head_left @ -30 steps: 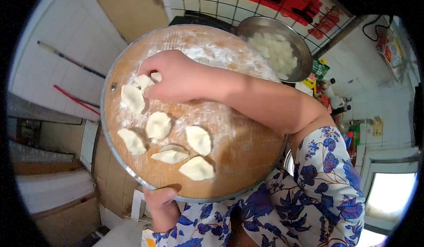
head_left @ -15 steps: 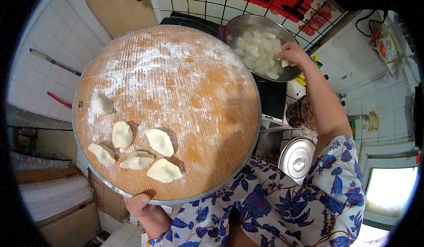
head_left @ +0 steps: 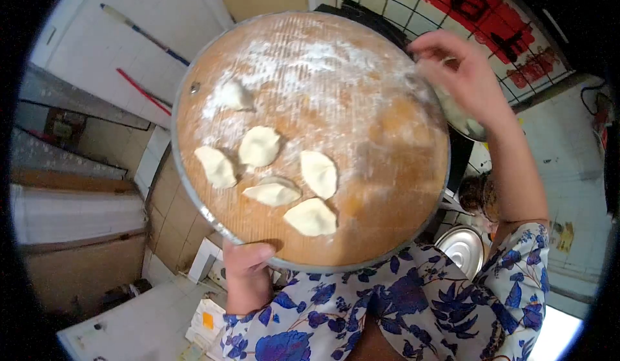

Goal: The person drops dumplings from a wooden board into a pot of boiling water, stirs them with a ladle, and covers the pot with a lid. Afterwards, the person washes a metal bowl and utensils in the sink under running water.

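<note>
My left hand grips the near rim of a round wooden board, thumb on top and its other fingers hidden underneath. White flour dusts the board's far half. Several raw dumplings lie toward its left and near side, among them a plump dumpling and a flatter dumpling. Over the board's right edge, my right hand is bent with fingers apart and slightly blurred, and nothing shows in it. Just below that hand, a metal pot is mostly covered by the hand and the board.
A black stove shows beyond the board's right edge. Lower right lies a round metal lid, with a dark brown container above it. A tiled wall with a red banner stands behind.
My right hand has come away from the pot, leftward to the board's edge, and the dumpling in it is gone. The board now covers most of the pot. The view has shifted.
</note>
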### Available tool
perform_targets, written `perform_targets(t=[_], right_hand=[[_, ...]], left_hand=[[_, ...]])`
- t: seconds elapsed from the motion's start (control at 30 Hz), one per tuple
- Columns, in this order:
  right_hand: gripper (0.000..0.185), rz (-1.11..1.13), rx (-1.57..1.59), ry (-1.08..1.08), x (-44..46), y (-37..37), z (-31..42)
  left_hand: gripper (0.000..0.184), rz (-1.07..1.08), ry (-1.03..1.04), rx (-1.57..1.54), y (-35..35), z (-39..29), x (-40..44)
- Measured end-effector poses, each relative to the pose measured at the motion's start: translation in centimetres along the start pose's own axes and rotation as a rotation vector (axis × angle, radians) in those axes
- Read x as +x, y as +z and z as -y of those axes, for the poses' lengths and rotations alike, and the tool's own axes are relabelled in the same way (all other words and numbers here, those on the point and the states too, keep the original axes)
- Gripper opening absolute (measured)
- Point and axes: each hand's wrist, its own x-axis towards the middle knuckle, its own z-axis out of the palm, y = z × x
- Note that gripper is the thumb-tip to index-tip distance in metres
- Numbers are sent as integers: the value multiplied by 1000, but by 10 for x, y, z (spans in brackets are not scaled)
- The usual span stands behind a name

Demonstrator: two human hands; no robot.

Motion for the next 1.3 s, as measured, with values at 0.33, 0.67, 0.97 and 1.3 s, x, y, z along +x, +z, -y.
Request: perform_targets(t=[0.33,0.67,0.97,1.3], right_hand=[[45,510,78,-357,-35,104,90],[36,462,117,-308,-55,93,71],[25,-101,21,457,-22,-60,-123],[37,-457,-436,535,17,-67,-260]], left_hand=[[89,141,-90,-49,5,-4,1],[86,4,-15,62,11,15,2],[86,4,86,-57,19,38,14],[85,-22,31,32,13,16,7]])
